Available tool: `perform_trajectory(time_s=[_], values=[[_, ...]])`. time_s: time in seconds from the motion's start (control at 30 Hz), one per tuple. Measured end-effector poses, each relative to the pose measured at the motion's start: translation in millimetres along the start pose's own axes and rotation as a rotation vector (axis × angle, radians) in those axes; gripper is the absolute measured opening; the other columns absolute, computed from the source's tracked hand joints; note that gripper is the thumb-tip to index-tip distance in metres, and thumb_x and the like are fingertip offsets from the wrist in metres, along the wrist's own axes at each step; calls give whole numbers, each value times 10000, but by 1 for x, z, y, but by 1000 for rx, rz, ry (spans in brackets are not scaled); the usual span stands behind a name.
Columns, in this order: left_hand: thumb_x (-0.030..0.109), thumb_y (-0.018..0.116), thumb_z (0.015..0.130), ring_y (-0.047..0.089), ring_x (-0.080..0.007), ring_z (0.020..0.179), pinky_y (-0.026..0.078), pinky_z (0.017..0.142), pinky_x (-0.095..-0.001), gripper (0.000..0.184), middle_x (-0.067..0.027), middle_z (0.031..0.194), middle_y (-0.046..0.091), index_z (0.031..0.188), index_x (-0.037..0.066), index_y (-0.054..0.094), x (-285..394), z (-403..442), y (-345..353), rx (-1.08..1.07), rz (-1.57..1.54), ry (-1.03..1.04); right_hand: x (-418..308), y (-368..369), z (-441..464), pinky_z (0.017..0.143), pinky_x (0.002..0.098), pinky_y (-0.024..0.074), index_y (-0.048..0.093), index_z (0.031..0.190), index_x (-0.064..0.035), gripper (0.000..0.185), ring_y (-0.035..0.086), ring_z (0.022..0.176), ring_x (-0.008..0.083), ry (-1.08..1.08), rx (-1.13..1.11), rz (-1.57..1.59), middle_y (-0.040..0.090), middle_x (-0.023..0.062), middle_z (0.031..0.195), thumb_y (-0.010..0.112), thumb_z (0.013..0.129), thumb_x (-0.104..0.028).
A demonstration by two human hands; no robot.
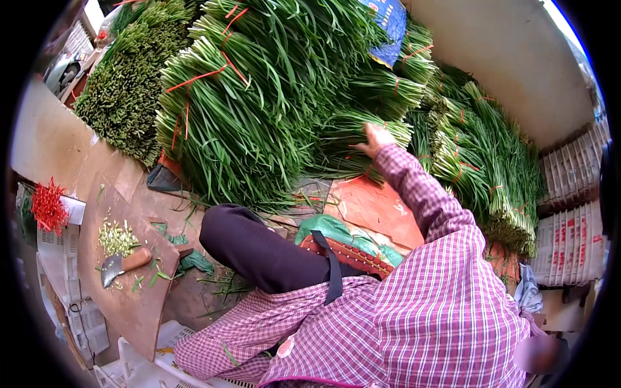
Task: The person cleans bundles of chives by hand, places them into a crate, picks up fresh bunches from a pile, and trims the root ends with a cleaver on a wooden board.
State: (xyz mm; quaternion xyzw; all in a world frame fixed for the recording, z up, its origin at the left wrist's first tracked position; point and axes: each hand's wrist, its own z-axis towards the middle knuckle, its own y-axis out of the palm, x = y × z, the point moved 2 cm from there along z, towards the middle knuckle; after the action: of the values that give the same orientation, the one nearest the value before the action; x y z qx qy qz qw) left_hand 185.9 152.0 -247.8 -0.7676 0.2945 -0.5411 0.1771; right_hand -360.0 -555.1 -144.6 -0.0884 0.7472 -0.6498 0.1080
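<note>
My right hand [378, 140] reaches out in a checked sleeve and rests on a bundle of long green leafy stalks [343, 132], near its pale cut ends. Thumb and a finger show spread apart; the other fingers are partly hidden. To the left of this bundle rises a large heap of similar bundles [246, 103], tied with red bands. More tied bundles [466, 149] lie to the right of the hand. My left hand is not in view.
At the left, a board [103, 213] holds a short knife [132, 262] and chopped pale bits [116, 238]. Red ties [49, 205] hang beyond it. Thicker stalks [129, 84] are stacked at upper left. White crates [572, 242] stand at the right. An orange sheet [381, 210] lies below the hand.
</note>
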Motion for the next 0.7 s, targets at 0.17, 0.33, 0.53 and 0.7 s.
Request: perform_trajectory(time_s=[0.17, 0.33, 0.53, 0.7], values=[[479, 664, 806, 285, -215, 1365, 203, 1136, -412, 837, -131, 1503, 282, 1472, 176, 257, 20, 3, -34, 81, -21, -18, 76, 38, 63, 1083, 452, 299, 164, 1486, -91, 1225, 390, 1305, 290, 145, -97, -243, 429, 128, 1382, 852, 561, -505], [519, 659, 803, 255, -204, 1385, 171, 1151, -416, 861, -124, 1520, 257, 1485, 204, 238, 35, 7, -87, 141, -46, -7, 90, 64, 96, 1090, 550, 235, 22, 1509, -311, 1378, 290, 1362, 340, 135, -191, -347, 284, 131, 1497, 906, 464, -466], [567, 653, 800, 220, -191, 1409, 134, 1169, -420, 890, -114, 1539, 227, 1502, 238, 216, 60, 23, -179, -39, -34, 176, 112, 79, 112, 995, 462, 377, 97, 1492, -382, 1284, 504, 1127, 364, -17, -170, -265, 503, 171, 1192, 888, 482, -434], [208, 477, 953, 455, -290, 1257, 421, 1034, -391, 463, -156, 1411, 415, 1367, 11, 410, 137, -12, -104, 231, -545, 235, 89, 45, 61, 958, 459, 418, 162, 1479, -305, 1182, 546, 1130, 368, 87, -340, -174, 545, 215, 1204, 841, 537, -525]])
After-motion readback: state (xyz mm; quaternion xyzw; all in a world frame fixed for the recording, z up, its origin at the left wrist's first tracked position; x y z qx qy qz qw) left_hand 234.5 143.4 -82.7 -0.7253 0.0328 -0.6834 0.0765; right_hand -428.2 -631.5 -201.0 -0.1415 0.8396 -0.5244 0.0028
